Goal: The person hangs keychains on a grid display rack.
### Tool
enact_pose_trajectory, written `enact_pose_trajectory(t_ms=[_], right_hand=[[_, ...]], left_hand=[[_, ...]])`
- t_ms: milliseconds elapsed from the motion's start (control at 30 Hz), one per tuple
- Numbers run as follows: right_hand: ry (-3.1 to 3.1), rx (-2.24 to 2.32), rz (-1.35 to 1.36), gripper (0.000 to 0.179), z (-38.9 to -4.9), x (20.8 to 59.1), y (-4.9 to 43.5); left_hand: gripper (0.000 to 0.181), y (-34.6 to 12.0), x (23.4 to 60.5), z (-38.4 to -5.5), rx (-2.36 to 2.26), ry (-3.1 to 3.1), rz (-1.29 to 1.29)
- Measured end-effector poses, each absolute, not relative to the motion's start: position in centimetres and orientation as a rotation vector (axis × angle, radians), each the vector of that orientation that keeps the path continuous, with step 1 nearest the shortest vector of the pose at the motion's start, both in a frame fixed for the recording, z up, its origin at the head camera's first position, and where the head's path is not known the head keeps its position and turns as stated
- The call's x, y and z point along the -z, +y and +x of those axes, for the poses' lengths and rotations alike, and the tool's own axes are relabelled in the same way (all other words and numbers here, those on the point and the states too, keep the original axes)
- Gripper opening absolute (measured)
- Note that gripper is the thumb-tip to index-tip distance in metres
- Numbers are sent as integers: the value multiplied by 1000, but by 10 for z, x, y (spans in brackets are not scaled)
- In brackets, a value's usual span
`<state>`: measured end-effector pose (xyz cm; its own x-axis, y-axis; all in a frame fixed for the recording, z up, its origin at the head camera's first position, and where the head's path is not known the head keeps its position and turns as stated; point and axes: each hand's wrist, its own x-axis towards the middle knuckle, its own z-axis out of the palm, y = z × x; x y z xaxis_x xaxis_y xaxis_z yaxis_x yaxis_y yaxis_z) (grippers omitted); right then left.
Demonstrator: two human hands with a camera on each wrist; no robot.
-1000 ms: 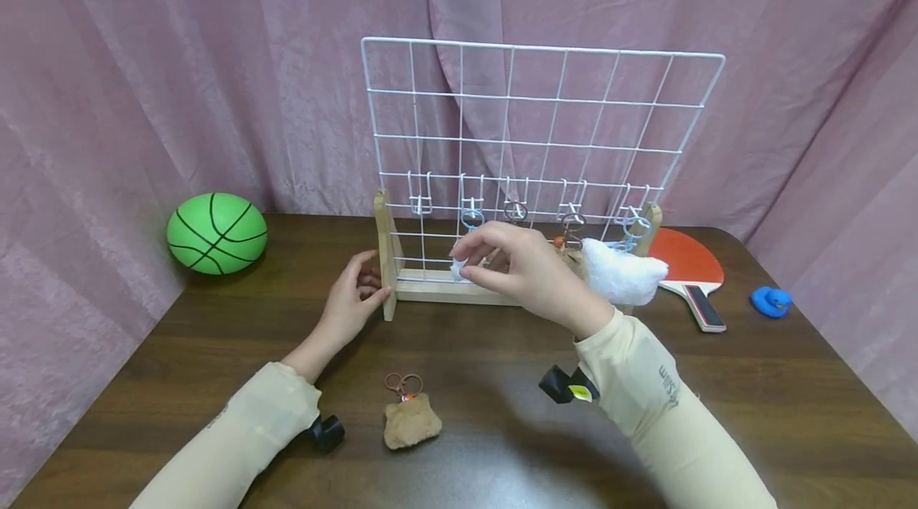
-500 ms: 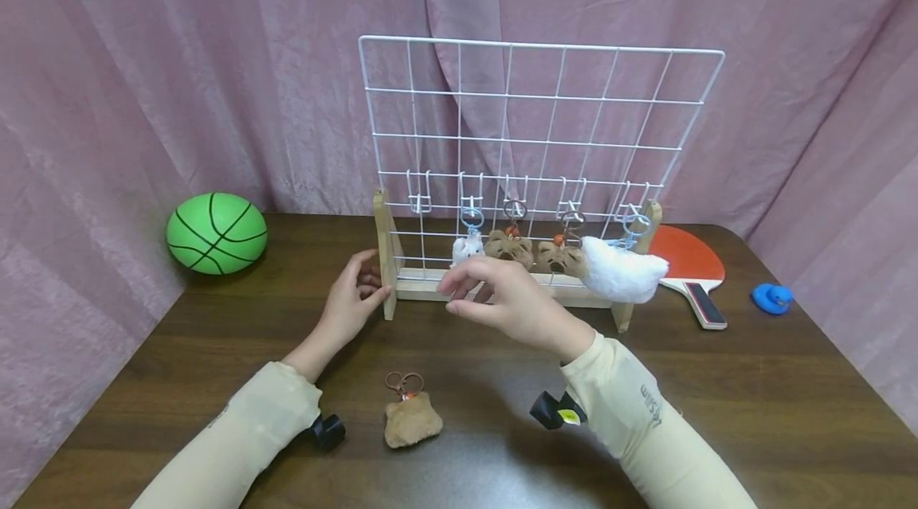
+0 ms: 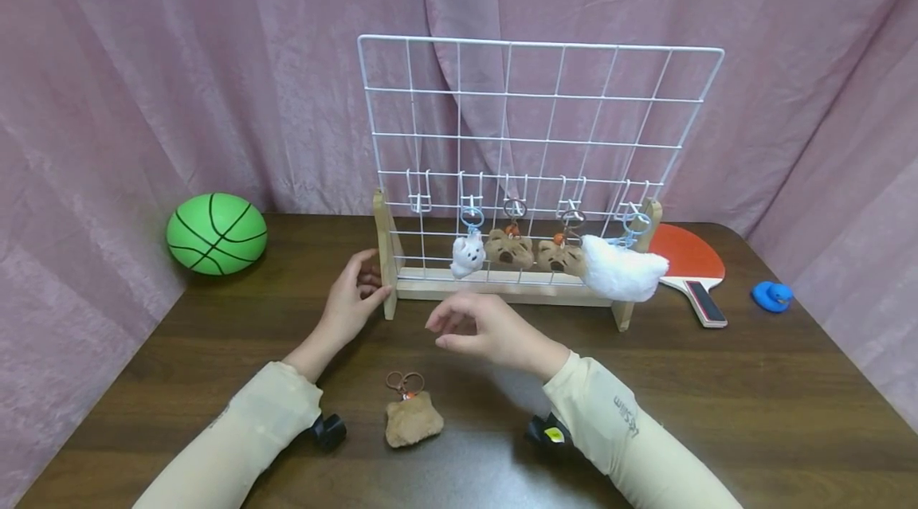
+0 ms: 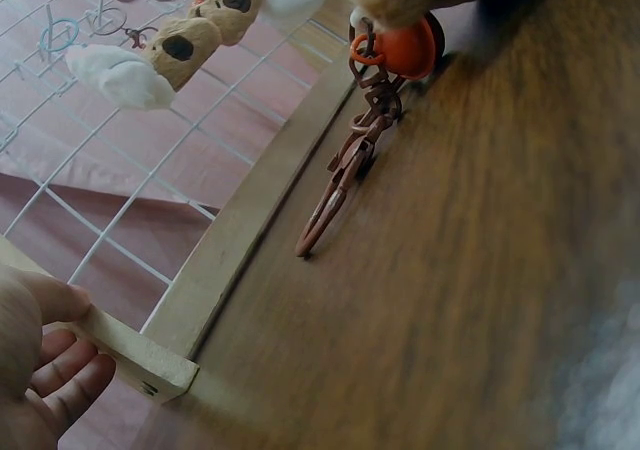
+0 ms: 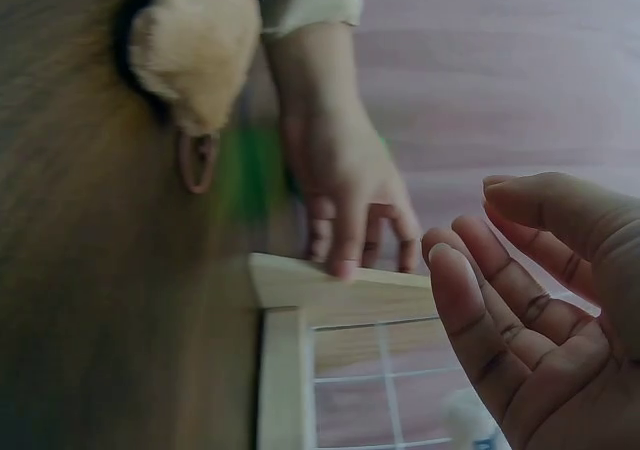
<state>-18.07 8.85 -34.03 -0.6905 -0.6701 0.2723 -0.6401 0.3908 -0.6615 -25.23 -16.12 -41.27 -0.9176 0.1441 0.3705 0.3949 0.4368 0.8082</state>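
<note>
My left hand (image 3: 349,310) holds the left wooden leg (image 3: 386,258) of a white wire grid rack (image 3: 531,142), thumb against the wood. In the left wrist view, the thumb presses the leg (image 4: 140,355). My right hand (image 3: 498,334) hovers in front of the rack, fingers loosely bent, holding nothing (image 5: 540,310). A brown plush keychain (image 3: 413,419) lies on the table between the forearms; its ring points toward the rack. From the rack's hooks hang a small white plush keychain (image 3: 468,254), two brown bear keychains (image 3: 510,249) (image 3: 561,257) and a larger white plush (image 3: 622,270).
The leftmost hook (image 3: 419,202) carries nothing. A green ball (image 3: 217,234) sits at the table's back left. Right of the rack lie a red table tennis paddle (image 3: 688,258) and a blue rubber duck (image 3: 772,297). Pink curtains (image 3: 215,63) hang behind the table.
My right hand has drawn back from the small white plush keychain, moving down and toward me, uncovering the hanging keychains. The left hand stays at the rack's leg.
</note>
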Motion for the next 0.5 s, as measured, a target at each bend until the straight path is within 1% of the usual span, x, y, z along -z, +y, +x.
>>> enact_pose_trajectory(t_ms=[267,500], right_hand=[[2532,1177,-1116,19,-180,354,85],[2517,1129,-1153,18,-182,367,78]], left_hand=[[60,-161,412,-253,1474,-2441,-482],[61,-161,412,-252,1486,-2432,-476]])
